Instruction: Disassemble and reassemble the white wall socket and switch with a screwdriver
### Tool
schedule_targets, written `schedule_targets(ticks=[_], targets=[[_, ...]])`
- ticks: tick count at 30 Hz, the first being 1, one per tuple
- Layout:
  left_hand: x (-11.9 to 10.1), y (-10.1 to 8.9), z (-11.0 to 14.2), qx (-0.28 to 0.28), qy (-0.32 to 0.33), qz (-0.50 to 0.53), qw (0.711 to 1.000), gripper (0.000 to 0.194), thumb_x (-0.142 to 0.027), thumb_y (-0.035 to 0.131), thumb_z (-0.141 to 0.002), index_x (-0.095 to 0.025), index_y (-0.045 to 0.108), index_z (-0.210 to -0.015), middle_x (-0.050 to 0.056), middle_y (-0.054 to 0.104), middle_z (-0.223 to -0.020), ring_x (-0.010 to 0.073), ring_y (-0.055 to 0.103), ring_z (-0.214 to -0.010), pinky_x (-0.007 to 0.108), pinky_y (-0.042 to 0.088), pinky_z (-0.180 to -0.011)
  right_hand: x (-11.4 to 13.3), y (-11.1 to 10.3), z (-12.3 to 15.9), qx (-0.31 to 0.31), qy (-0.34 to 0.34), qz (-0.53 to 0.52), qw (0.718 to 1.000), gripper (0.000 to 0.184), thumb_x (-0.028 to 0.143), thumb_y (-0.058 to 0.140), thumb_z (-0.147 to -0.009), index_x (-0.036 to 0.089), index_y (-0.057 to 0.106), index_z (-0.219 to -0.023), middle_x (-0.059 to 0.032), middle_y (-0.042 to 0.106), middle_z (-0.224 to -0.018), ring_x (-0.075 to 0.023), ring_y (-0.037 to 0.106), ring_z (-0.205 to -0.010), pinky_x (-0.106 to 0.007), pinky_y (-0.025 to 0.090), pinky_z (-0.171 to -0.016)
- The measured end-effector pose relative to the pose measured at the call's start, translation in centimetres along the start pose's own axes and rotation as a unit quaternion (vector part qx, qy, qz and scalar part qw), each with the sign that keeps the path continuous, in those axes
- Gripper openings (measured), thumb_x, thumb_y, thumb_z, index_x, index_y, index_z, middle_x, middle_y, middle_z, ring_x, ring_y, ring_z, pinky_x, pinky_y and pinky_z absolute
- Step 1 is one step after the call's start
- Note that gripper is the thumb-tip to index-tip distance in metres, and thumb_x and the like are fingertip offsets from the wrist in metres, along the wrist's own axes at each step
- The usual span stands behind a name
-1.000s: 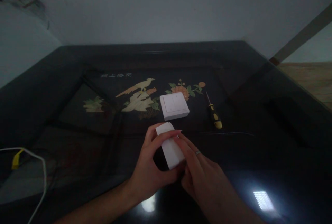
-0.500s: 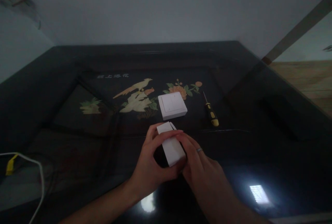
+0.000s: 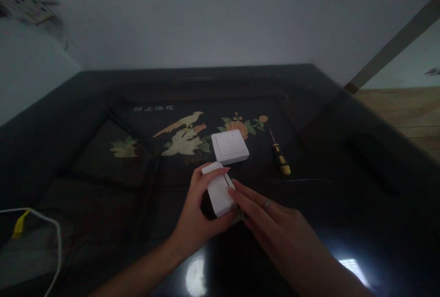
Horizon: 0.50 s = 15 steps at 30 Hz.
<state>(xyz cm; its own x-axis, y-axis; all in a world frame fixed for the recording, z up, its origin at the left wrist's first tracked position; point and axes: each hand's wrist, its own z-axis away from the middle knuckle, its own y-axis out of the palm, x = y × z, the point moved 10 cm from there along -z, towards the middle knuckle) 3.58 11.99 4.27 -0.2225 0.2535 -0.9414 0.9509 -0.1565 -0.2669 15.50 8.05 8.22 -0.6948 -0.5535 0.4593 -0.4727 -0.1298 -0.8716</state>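
Low in the middle of the view, a white block (image 3: 222, 194) tilts in the left hand (image 3: 195, 217), whose fingers and thumb clasp it around a far corner and the near end. A dark slit runs near its right edge, where the right hand's (image 3: 280, 226) fingertips touch; whether they grip cannot be told. Just beyond lies a white switch panel (image 3: 230, 145), with a black-and-yellow screwdriver (image 3: 282, 160) to its right on the glossy dark table (image 3: 330, 205). A white cable (image 3: 59, 242) curves at far left.
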Motion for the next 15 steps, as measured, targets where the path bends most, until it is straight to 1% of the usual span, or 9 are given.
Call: schedule_targets(ticks=[2, 3, 5, 6, 7, 8, 11, 13, 15], targets=[[0.3, -0.2, 0.0, -0.006, -0.009, 0.010, 1.000, 0.065, -0.028, 0.075, -0.074, -0.031, 0.050, -0.134, 0.007, 0.046, -0.133, 0.0330, 0.045, -0.127, 0.054, 0.035, -0.110, -2.7, -0.9, -0.2, -0.005, 0.047, -0.016, 0.999, 0.049, 0.013, 0.044, -0.094, 0.024, 0.049, -0.141, -0.0062, 0.065, -0.137, -0.0210, 0.068, -0.116, -0.039, 0.061, -0.092], [0.4, -0.3, -0.1, -0.010, -0.013, 0.012, 1.000, 0.070, -0.030, 0.076, -0.073, -0.031, 0.047, -0.137, 0.008, 0.045, -0.135, 0.0334, 0.044, -0.128, 0.055, 0.033, -0.111, -4.6, -1.4, -0.3, -0.015, 0.078, 0.007, 0.997, 0.045, 0.017, 0.045, -0.095, 0.024, 0.051, -0.139, -0.0067, 0.068, -0.132, -0.0223, 0.069, -0.113, -0.041, 0.060, -0.093], [0.6, -0.6, -0.1, -0.018, -0.023, 0.009, 1.000, 0.075, -0.033, 0.077, -0.072, -0.031, 0.043, -0.139, 0.008, 0.043, -0.137, 0.0340, 0.042, -0.129, 0.056, 0.030, -0.112, -9.0, -2.8, -0.5, -0.043, 0.170, 0.130, 0.976, 0.039, 0.026, 0.047, -0.098, 0.019, 0.056, -0.135, -0.0120, 0.071, -0.123, -0.0267, 0.070, -0.107, -0.044, 0.060, -0.090], [0.7, -0.7, -0.1, -0.022, -0.031, 0.007, 0.999, 0.074, -0.035, 0.078, -0.072, -0.031, 0.045, -0.138, 0.008, 0.043, -0.137, 0.0343, 0.042, -0.129, 0.056, 0.030, -0.112, -11.0, -3.3, -0.4, -0.048, 0.215, 0.209, 0.953, 0.040, 0.030, 0.049, -0.097, 0.016, 0.057, -0.134, -0.0146, 0.071, -0.118, -0.0299, 0.068, -0.106, -0.045, 0.059, -0.088], [0.9, -0.8, -0.1, -0.022, -0.043, 0.008, 0.999, 0.071, -0.037, 0.078, -0.072, -0.030, 0.047, -0.135, 0.008, 0.043, -0.135, 0.0346, 0.043, -0.128, 0.056, 0.031, -0.111, -12.5, -3.6, -0.6, -0.053, 0.235, 0.239, 0.941, 0.044, 0.032, 0.052, -0.096, 0.011, 0.057, -0.134, -0.0190, 0.069, -0.116, -0.0350, 0.065, -0.107, -0.049, 0.057, -0.087], [1.1, -0.8, -0.1, -0.019, -0.058, 0.015, 0.998, 0.067, -0.039, 0.078, -0.072, -0.029, 0.050, -0.132, 0.009, 0.044, -0.134, 0.0345, 0.045, -0.125, 0.055, 0.035, -0.109, -13.6, -3.6, -0.7, -0.057, 0.246, 0.257, 0.933, 0.048, 0.034, 0.053, -0.095, 0.007, 0.055, -0.134, -0.0223, 0.067, -0.114, -0.0378, 0.063, -0.106, -0.051, 0.056, -0.085], [2.0, -0.6, 0.2, -0.007, -0.120, 0.073, 0.990, 0.065, -0.045, 0.079, -0.070, -0.028, 0.051, -0.126, 0.008, 0.050, -0.125, 0.0297, 0.055, -0.107, 0.045, 0.049, -0.091, -15.4, -3.2, -1.2, -0.061, 0.257, 0.287, 0.921, 0.050, 0.035, 0.051, -0.095, 0.007, 0.053, -0.137, -0.0234, 0.064, -0.113, -0.0377, 0.061, -0.103, -0.050, 0.053, -0.083], [2.6, -0.4, 0.4, 0.000, -0.156, 0.122, 0.980, 0.070, -0.048, 0.081, -0.069, -0.030, 0.047, -0.128, 0.005, 0.054, -0.116, 0.0243, 0.058, -0.093, 0.036, 0.052, -0.078, -16.1, -3.2, -1.2, -0.069, 0.261, 0.299, 0.915, 0.049, 0.034, 0.049, -0.096, 0.008, 0.051, -0.138, -0.0238, 0.062, -0.116, -0.0373, 0.059, -0.104, -0.049, 0.051, -0.083], [2.8, -0.1, 0.6, 0.007, -0.172, 0.157, 0.972, 0.071, -0.049, 0.081, -0.070, -0.031, 0.045, -0.129, 0.003, 0.056, -0.107, 0.0213, 0.058, -0.086, 0.032, 0.053, -0.072, -17.0, -3.7, -0.8, -0.090, 0.272, 0.309, 0.907, 0.050, 0.036, 0.046, -0.097, 0.006, 0.051, -0.137, -0.0265, 0.058, -0.120, -0.0395, 0.055, -0.107, -0.050, 0.049, -0.082]])
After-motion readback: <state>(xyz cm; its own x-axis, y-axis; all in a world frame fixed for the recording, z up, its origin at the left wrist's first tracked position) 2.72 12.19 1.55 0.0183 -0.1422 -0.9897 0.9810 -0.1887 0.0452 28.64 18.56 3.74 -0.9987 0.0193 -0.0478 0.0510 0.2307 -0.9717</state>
